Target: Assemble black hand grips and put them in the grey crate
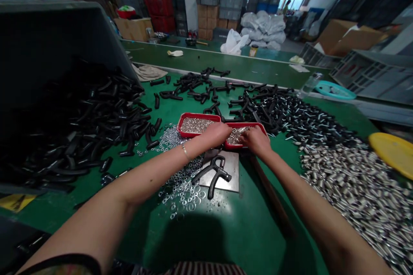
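My left hand (pixel 218 133) reaches over the left rim of the right-hand red tray (pixel 263 129), which holds small shiny metal parts. Its fingers are bunched together, and what they hold is hidden. Inside the same tray, my right hand (pixel 256 139) has its fingers pinched among the parts; anything in them is too small to name. Touching that tray on the left, another red tray (pixel 183 134) is full of tiny metal pieces. Below my hands, a black forked handle-like part (pixel 215 172) lies on a metal plate (pixel 234 182).
Loose metal rings (pixel 183 187) are scattered left of the plate. A hammer-like wooden handle (pixel 269 191) lies at right. A grey bin (pixel 106 30) spills black parts at left. Metal sleeves (pixel 358 180) and black-tipped bolts (pixel 303 116) are heaped right, near a yellow lid (pixel 392 152).
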`<move>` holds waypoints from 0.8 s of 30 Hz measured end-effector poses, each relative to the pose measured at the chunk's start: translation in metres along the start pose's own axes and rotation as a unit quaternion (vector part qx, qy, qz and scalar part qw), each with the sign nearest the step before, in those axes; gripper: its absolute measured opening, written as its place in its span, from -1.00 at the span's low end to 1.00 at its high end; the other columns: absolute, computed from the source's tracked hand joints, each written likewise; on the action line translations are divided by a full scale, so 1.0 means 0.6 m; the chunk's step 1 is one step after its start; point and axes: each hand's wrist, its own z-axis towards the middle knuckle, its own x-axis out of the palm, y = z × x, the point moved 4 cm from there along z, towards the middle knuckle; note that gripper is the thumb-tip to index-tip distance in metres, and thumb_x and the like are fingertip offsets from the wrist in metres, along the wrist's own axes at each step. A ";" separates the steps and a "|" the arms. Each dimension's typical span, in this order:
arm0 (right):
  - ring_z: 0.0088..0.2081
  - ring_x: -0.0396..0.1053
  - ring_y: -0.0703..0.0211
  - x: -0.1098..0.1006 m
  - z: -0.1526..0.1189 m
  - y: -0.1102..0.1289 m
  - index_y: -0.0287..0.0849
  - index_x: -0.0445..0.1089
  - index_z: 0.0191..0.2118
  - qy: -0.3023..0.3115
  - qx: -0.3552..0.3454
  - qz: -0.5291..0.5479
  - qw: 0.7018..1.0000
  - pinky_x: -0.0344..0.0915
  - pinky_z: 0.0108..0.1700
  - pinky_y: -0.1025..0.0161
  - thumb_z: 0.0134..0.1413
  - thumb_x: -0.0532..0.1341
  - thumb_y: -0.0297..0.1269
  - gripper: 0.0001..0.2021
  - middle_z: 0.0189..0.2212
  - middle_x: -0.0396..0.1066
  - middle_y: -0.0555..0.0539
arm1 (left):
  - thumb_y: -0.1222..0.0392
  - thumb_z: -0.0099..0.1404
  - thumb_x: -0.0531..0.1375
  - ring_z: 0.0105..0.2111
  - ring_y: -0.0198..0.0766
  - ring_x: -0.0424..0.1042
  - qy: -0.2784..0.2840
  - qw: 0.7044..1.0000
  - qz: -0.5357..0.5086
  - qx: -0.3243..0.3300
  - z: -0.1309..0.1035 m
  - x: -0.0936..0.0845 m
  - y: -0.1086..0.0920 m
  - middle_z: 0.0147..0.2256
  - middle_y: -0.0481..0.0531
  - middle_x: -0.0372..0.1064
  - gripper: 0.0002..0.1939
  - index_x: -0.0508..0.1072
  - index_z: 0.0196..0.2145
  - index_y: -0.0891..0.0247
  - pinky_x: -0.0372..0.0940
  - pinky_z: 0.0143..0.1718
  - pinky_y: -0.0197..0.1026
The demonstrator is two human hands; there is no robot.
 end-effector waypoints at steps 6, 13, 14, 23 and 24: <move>-0.13 0.30 -0.10 0.034 0.033 0.032 -0.27 0.52 -0.29 0.004 -0.008 0.015 1.000 0.20 -0.11 0.11 0.20 0.21 -0.35 -0.85 -0.28 0.49 -0.29 | 0.41 0.31 0.13 -0.01 0.10 0.33 0.007 0.999 0.034 0.004 0.084 0.055 -0.016 -0.26 0.33 0.54 -0.77 0.61 -0.34 0.41 0.11 0.05 0.10; -0.10 0.29 -0.12 0.048 0.021 0.018 -0.19 0.46 -0.28 -0.043 0.028 0.101 0.994 0.20 -0.08 0.08 0.19 0.15 -0.35 -0.87 -0.24 0.47 -0.24 | 0.39 0.35 0.10 -0.08 0.04 0.35 -0.022 0.999 0.026 -0.021 0.062 0.077 -0.019 -0.27 0.30 0.54 -0.77 0.58 -0.26 0.42 0.05 0.09 0.14; -0.10 0.30 -0.11 0.050 0.020 0.016 -0.18 0.45 -0.27 -0.055 0.038 0.119 0.991 0.20 -0.08 0.08 0.19 0.15 -0.33 -0.87 -0.24 0.48 -0.22 | 0.38 0.36 0.09 -0.09 0.04 0.35 -0.038 0.999 0.021 -0.027 0.057 0.077 -0.018 -0.26 0.30 0.53 -0.77 0.57 -0.25 0.43 0.05 0.09 0.15; -0.34 0.43 0.11 0.001 -0.019 0.005 -0.21 0.38 -0.16 -0.142 0.105 0.299 0.938 0.34 -0.27 0.21 0.29 -0.02 -0.15 -0.69 -0.30 0.52 -0.14 | 0.25 0.38 0.13 -0.17 -0.06 0.44 -0.115 0.983 -0.117 -0.085 0.032 0.059 -0.008 -0.26 0.18 0.53 -0.86 0.48 -0.27 0.33 0.20 0.00 0.02; -0.30 0.45 0.10 -0.002 -0.039 0.009 -0.20 0.40 -0.18 -0.134 0.097 0.330 0.929 0.35 -0.23 0.21 0.27 0.02 -0.12 -0.70 -0.28 0.52 -0.13 | 0.23 0.40 0.13 -0.20 -0.11 0.45 -0.131 0.975 -0.154 -0.093 0.019 0.052 -0.004 -0.25 0.14 0.52 -0.87 0.45 -0.24 0.31 0.24 -0.04 -0.04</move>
